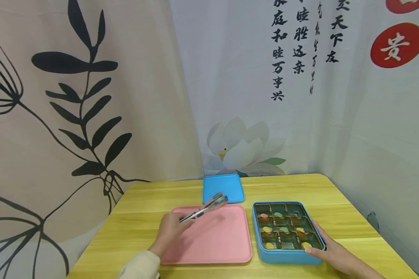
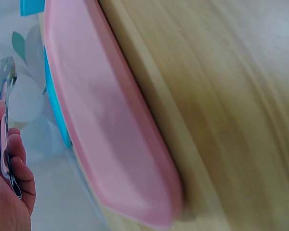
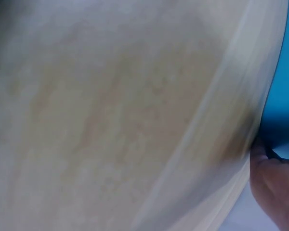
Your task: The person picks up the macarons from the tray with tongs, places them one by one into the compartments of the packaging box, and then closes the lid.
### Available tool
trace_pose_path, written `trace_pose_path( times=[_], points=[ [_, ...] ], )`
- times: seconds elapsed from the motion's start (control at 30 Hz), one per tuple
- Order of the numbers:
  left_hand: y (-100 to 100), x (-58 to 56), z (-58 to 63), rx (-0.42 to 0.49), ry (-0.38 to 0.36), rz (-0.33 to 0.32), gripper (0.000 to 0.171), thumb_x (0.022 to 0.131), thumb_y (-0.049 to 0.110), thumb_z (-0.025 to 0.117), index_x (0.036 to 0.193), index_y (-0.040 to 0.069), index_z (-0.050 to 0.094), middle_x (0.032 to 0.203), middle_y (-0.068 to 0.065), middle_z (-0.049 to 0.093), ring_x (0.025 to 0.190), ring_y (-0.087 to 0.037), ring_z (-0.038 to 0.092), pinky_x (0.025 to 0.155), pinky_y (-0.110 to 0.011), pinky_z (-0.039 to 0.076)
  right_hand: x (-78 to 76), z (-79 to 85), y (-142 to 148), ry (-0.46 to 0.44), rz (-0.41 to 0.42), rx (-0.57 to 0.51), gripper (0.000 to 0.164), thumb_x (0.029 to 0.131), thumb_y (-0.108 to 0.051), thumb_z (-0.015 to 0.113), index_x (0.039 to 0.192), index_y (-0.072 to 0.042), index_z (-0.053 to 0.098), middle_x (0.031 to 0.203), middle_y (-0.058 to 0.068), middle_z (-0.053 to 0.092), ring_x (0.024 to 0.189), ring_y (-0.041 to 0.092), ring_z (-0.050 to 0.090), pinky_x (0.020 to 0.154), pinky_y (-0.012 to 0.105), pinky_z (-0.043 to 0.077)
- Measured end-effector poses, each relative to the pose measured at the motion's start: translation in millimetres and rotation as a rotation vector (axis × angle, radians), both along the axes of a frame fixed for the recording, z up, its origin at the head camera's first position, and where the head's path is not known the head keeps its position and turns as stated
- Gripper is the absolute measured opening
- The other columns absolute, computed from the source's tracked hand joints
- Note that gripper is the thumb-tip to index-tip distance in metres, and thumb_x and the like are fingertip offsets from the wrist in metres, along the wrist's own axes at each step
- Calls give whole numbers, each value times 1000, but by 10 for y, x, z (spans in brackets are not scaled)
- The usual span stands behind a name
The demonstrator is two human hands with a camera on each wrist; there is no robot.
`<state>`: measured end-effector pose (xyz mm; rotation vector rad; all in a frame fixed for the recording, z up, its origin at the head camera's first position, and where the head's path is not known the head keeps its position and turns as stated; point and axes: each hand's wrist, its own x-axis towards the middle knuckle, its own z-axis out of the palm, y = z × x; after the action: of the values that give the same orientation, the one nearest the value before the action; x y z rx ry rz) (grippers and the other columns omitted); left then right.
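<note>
My left hand grips a pair of metal tongs with dark handle parts. It holds them over the upper left of a pink tray, and their tips point away to the right. In the left wrist view, fingers curl around the tongs beside the tray. My right hand holds the near right corner of a blue box, thumb at the front rim and fingers along the right side. A dark divided insert lines the box, with small yellow, green and pink pieces in several compartments.
A flat blue lid-like piece lies behind the pink tray, near the table's back edge. Everything stands on a wood-grain table. Printed curtains hang close behind it.
</note>
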<state>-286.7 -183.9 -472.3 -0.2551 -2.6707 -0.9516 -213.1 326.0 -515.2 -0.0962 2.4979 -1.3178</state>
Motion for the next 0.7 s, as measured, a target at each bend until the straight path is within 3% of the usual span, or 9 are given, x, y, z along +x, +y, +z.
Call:
trace_pose_path(
  times=[0.17, 0.4, 0.7],
  points=[
    [160, -44, 28, 6, 56, -55, 11, 77, 24, 85, 78, 17, 76, 62, 12, 60, 55, -7, 44, 51, -25, 37, 5, 6, -4, 2, 5, -13, 99, 100, -41, 58, 156, -10, -17, 155, 37, -11, 135, 64, 0, 94, 77, 27],
    [419, -85, 81, 75, -19, -91, 13, 79, 24, 84, 89, 16, 79, 65, 12, 61, 55, -8, 42, 49, -24, 34, 15, 10, 0, 8, 1, -13, 99, 99, -41, 58, 156, -9, -16, 156, 37, -10, 135, 64, 0, 94, 77, 26],
    [798, -139, 141, 82, -30, -131, 19, 80, 28, 82, 91, 13, 81, 72, 9, 68, 63, -9, 50, 52, -26, 41, 18, 9, -5, 14, 1, -8, 99, 99, -41, 59, 156, -9, -16, 156, 36, -9, 136, 63, 1, 94, 76, 27]
  ],
)
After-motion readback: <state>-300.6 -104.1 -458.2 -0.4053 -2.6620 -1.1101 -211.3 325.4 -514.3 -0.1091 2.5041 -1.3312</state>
